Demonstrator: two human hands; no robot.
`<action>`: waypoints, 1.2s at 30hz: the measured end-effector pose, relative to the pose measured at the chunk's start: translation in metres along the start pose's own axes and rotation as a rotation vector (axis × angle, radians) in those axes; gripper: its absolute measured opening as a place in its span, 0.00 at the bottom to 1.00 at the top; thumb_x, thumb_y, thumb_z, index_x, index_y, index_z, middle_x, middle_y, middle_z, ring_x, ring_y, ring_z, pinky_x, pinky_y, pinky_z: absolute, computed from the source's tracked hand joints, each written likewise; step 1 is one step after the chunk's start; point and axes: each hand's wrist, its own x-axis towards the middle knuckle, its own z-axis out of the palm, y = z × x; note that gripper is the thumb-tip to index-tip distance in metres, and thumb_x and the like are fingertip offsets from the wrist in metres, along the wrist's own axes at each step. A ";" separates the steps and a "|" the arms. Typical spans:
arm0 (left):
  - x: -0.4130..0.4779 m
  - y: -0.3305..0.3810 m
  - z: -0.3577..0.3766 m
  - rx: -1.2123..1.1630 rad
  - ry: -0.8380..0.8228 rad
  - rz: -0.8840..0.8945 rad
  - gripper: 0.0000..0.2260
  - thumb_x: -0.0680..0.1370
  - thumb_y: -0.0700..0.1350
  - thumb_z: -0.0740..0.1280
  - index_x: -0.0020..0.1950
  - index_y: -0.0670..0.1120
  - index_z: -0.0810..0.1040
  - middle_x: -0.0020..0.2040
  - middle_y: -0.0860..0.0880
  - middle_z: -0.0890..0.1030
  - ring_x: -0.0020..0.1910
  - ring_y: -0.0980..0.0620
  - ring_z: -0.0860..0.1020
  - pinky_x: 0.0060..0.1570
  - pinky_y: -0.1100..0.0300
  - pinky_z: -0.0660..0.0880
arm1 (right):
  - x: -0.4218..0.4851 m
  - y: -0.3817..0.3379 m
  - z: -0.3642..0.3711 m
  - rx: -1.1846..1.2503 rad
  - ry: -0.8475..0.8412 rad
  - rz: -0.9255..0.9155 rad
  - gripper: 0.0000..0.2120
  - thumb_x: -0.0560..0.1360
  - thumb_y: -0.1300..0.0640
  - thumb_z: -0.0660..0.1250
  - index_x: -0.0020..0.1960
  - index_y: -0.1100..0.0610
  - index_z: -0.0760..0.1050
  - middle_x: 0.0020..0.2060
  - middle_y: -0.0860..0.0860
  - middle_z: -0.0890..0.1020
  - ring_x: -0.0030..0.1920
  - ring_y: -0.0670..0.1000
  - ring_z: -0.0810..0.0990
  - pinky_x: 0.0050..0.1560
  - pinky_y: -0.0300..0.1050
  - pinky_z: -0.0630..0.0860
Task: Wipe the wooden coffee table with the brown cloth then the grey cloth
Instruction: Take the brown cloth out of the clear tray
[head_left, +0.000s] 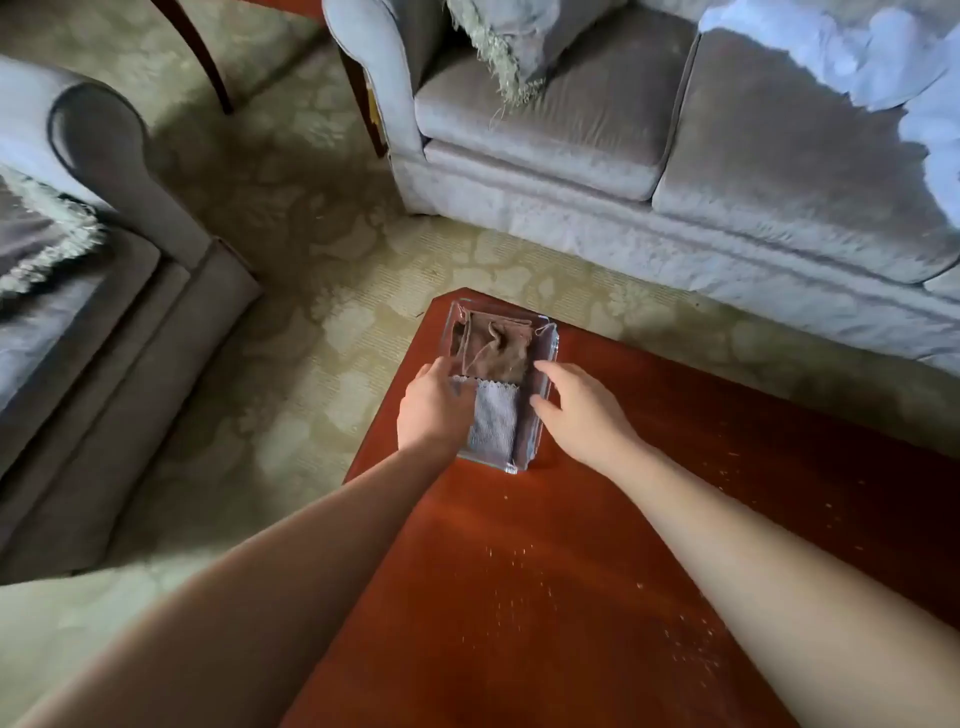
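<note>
Red-brown wood tabletop (649, 467): lay under both forearms, its corner just beyond the hands.
Clear tray (511, 467): sat on the tabletop between the two hands.
Brown cloth (496, 348): lay rumpled in the tray's far half, just past the fingertips of both hands.
Grey cloth (493, 423): lay folded in the tray's near half, between the hands, its left edge under the left hand.
Left hand (434, 410): lay over the tray's left wall with fingers bent down; whether it gripped anything could not be told.
Right hand (576, 410): was relaxed, fingers spread, at the tray's right rim, grasping nothing.
Pale crumbs (524, 551): were scattered on the tabletop nearer than the hands, between the forearms.
Grey sofa (571, 130): stood well beyond the hands, on patterned carpet (311, 234).
</note>
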 end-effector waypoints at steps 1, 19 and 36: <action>0.014 -0.006 0.011 0.000 0.002 -0.010 0.17 0.82 0.52 0.67 0.70 0.48 0.78 0.63 0.47 0.81 0.60 0.46 0.79 0.56 0.55 0.74 | 0.018 0.005 0.012 0.021 0.020 0.021 0.25 0.84 0.54 0.65 0.80 0.55 0.68 0.75 0.54 0.73 0.73 0.57 0.73 0.70 0.49 0.70; 0.139 -0.014 0.077 0.104 0.085 -0.246 0.16 0.72 0.52 0.80 0.52 0.45 0.82 0.43 0.47 0.80 0.42 0.44 0.78 0.40 0.55 0.73 | 0.162 0.023 0.086 0.341 0.271 0.535 0.15 0.73 0.54 0.78 0.56 0.58 0.82 0.54 0.56 0.84 0.58 0.60 0.83 0.47 0.42 0.71; 0.075 0.015 0.041 -1.076 -0.381 -0.071 0.11 0.77 0.36 0.72 0.58 0.39 0.76 0.50 0.38 0.84 0.47 0.43 0.83 0.50 0.45 0.82 | 0.049 0.045 0.018 0.864 0.434 0.041 0.06 0.75 0.62 0.77 0.47 0.53 0.82 0.36 0.43 0.83 0.38 0.41 0.78 0.44 0.38 0.76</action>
